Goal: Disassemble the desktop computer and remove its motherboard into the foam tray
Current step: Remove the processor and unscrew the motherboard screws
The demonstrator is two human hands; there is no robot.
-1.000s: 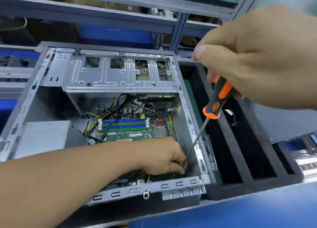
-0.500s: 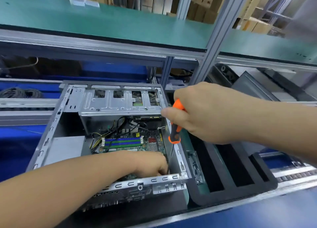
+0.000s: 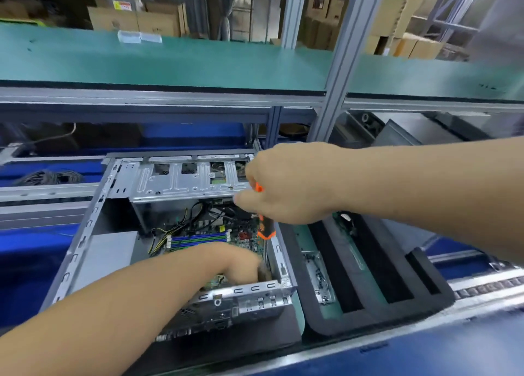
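Workbench: right hand grips screwdriver, left hand seemingly steadying tip

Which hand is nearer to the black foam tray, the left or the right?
The right hand, gripping the screwdriver just left of the foam tray. The left hand is inside the computer case, farther from it.

One open computer case, one motherboard inside, one screwdriver, one foam tray, and two hands: left hand, right hand.
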